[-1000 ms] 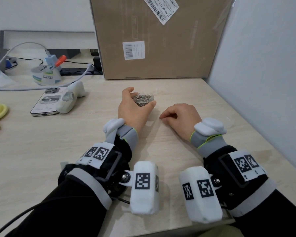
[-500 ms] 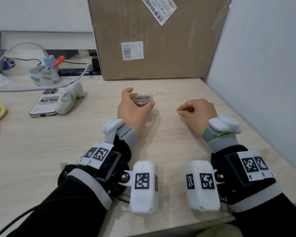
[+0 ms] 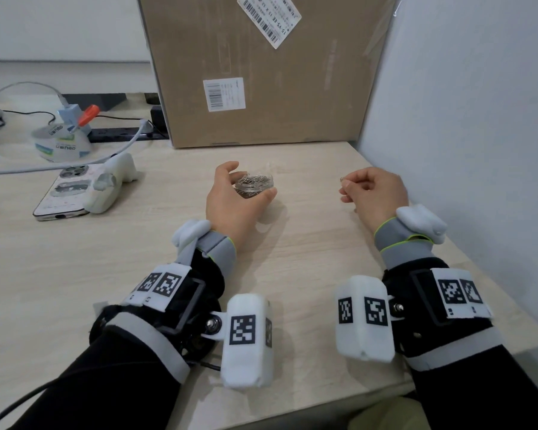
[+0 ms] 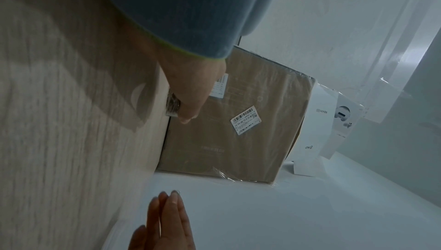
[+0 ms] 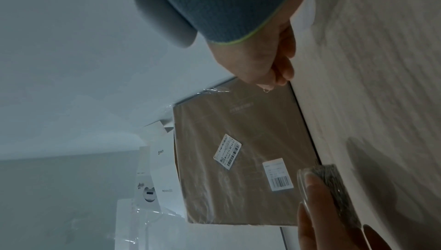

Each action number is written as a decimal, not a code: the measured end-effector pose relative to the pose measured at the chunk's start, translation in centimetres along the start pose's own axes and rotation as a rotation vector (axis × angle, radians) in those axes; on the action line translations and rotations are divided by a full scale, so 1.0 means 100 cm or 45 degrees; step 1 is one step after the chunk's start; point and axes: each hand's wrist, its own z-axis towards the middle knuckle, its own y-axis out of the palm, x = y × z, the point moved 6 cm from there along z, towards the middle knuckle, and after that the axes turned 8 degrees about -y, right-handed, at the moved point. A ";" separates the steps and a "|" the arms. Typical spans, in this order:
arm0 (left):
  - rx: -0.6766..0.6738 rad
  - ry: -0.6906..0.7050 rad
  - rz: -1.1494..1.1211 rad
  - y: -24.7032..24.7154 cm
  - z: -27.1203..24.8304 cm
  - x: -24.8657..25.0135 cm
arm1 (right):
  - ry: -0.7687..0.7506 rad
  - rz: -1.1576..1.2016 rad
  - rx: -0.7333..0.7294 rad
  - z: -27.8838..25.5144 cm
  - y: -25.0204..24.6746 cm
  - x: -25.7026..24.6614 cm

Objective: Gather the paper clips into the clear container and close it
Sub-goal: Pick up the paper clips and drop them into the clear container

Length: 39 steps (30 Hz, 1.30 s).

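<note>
Our left hand (image 3: pixel 230 203) curls round the clear container (image 3: pixel 254 185), thumb on its near side and fingers on the far side, holding it on the wooden desk (image 3: pixel 75 259). The container is lidless and filled with a tangle of silver paper clips. Our right hand (image 3: pixel 376 193) is lifted off the desk, well apart from the container to its right, with thumb and forefinger pinching a single paper clip (image 3: pixel 342 180); the other fingers are loosely curled. In the right wrist view the clip (image 5: pixel 266 89) hangs from the fingertips (image 5: pixel 279 81). Behind both hands a large cardboard box (image 3: pixel 261 72) stands against the wall. Off to the left lie a phone (image 3: pixel 64 197), a white device just beside it, and a tape dispenser (image 3: pixel 61 141).
</note>
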 end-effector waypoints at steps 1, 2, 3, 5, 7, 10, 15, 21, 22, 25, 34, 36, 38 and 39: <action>0.001 0.008 -0.007 0.000 0.000 0.000 | -0.001 0.017 0.047 0.001 -0.005 0.001; 0.005 0.016 -0.012 -0.001 0.000 0.001 | -0.004 0.031 0.082 0.001 -0.009 0.001; 0.012 0.021 -0.020 -0.001 0.000 0.001 | -0.006 0.043 0.109 0.001 -0.011 0.001; 0.040 0.029 -0.051 -0.004 0.002 0.001 | -0.015 0.076 0.162 0.001 -0.016 0.001; 0.087 0.044 -0.103 -0.010 0.002 0.003 | -0.030 0.113 0.250 0.001 -0.024 0.001; 0.166 0.047 -0.170 -0.021 0.004 0.007 | -0.029 0.130 0.359 0.000 -0.035 0.003; 0.145 0.051 -0.278 -0.033 0.006 0.012 | -0.011 0.126 0.435 -0.002 -0.040 0.005; -0.062 0.039 -0.302 -0.031 0.005 0.014 | -0.074 0.232 0.251 -0.007 -0.026 -0.005; -0.135 0.035 -0.268 -0.027 0.004 0.014 | -0.099 0.279 0.193 -0.008 -0.021 -0.010; -0.400 0.039 -0.156 -0.006 -0.005 0.015 | -0.219 0.366 0.039 -0.013 -0.007 -0.033; -0.623 0.075 -0.088 0.013 -0.024 0.023 | -0.468 0.152 -0.355 -0.028 0.051 -0.067; -0.598 0.080 -0.100 0.007 -0.023 0.025 | -0.515 0.137 -0.353 -0.029 0.056 -0.069; -0.565 0.072 -0.121 -0.002 -0.020 0.024 | -0.508 0.170 -0.296 -0.027 0.055 -0.070; -0.534 0.057 -0.141 -0.011 -0.017 0.021 | -0.483 0.189 -0.249 -0.027 0.055 -0.069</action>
